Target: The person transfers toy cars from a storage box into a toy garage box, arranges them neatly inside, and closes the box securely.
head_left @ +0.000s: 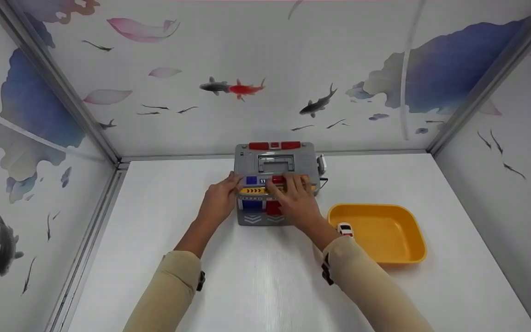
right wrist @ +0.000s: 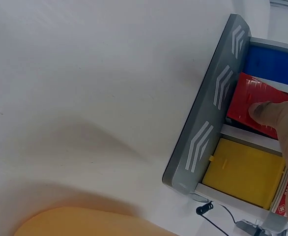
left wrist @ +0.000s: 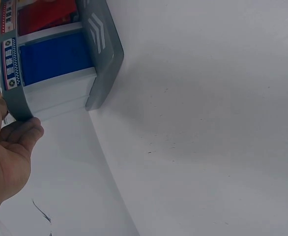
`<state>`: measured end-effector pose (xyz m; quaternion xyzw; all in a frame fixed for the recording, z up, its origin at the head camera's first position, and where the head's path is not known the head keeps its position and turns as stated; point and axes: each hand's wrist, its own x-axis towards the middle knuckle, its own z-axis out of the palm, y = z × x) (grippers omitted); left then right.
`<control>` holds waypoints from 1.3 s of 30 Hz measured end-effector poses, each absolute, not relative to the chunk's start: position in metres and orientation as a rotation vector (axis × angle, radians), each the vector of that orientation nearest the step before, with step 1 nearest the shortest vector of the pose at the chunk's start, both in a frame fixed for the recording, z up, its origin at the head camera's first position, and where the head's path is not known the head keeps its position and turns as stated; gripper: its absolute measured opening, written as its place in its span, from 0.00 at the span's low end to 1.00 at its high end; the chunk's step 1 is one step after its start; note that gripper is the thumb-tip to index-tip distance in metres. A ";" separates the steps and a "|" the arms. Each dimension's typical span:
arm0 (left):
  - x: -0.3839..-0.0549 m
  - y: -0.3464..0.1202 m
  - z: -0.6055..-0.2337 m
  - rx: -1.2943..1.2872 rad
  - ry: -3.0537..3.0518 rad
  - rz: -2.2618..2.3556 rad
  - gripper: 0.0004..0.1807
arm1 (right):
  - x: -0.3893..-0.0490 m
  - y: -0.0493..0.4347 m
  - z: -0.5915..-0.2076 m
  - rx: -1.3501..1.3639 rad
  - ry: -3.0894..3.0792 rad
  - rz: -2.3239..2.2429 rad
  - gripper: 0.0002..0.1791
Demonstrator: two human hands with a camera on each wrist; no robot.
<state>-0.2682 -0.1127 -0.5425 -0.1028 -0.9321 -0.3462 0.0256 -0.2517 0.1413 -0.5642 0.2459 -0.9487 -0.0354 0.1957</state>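
Observation:
A grey toy garage stands against the back wall, with blue, red and yellow doors across its front. My left hand grips the front left corner of its roof, fingertips curled under the edge in the left wrist view. Fingers of my right hand lie over the front of the roof. In the right wrist view, a digit of that hand rests on the red door, which sits askew in its frame with a dark gap along one side. The blue door and yellow door sit flat.
To the right is a yellow tray, close to my right forearm. A small white toy car is at the tray's left side. Printed walls border the white table at the back and sides.

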 end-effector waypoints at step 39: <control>-0.269 -0.113 -0.543 -0.283 -2.906 -1.098 0.25 | -0.260 0.133 -0.576 0.622 -2.592 -0.190 0.40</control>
